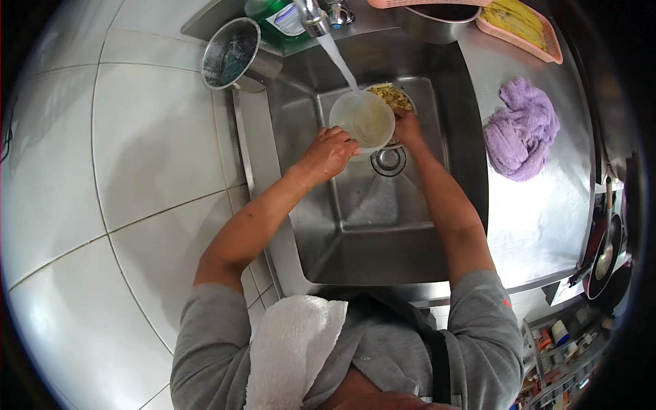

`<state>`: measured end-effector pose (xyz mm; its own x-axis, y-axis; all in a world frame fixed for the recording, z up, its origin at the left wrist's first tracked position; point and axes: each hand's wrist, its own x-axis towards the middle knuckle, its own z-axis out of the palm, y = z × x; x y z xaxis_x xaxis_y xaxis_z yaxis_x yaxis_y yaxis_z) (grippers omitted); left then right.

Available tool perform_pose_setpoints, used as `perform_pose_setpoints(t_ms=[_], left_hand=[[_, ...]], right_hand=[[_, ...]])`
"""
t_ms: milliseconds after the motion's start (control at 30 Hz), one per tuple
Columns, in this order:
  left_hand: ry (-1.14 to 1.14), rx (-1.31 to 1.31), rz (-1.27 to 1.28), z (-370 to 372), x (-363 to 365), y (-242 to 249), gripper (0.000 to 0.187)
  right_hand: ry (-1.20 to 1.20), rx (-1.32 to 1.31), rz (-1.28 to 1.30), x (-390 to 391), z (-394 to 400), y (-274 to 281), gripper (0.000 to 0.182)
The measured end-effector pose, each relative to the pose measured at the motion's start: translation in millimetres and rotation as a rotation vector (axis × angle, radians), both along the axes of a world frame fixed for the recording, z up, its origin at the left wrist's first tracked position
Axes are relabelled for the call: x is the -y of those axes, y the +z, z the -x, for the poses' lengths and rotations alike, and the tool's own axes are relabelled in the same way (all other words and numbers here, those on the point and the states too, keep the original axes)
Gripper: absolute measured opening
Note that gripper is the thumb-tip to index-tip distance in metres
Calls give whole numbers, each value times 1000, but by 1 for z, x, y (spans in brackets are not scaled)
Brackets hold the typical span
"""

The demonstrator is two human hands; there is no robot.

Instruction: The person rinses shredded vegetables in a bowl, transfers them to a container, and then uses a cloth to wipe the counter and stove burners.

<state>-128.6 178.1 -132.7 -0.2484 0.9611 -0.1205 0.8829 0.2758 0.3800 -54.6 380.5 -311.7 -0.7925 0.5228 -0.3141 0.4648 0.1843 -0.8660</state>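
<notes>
Water runs from the faucet [316, 24] into a translucent round container [362, 119] over the steel sink [383, 256]. My left hand [330, 152] grips the near left rim of that container. On its right side, my right hand [408, 128] is closed at the edge of a bowl of yellowish-brown pieces [391, 97]. The container partly covers this bowl, and the fingertips of my right hand are hidden. Just below both vessels lies the round drain [389, 161].
A metal pot [232, 55] and a green bottle [279, 20] stand at the back left. On the right counter [540, 225] lies a purple cloth [523, 130]. Behind it is a pink basket [553, 48] with yellow items. Pans [605, 256] are at the far right.
</notes>
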Motion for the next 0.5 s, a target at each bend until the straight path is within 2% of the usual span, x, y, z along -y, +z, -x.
perform_pose_setpoints(t_ms=[67,167,267,400,500], left_hand=[[-10,-19,-64,1,6,-3,12],[-28,-53,-179,5,12,-2,11],[-29,-67,-251,8,11,-2,11],[-26,-69,-386,6,4,-10,9],[-85,-51,-296,1,1,1,10]], right_hand=[[-43,140,21,-2,2,36,36],[-399,-87,749,0,5,75,43],[-421,-244,871,-3,1,95,45],[-255,-217,338,1,-13,101,44],[-152,-190,69,-1,-18,102,41]])
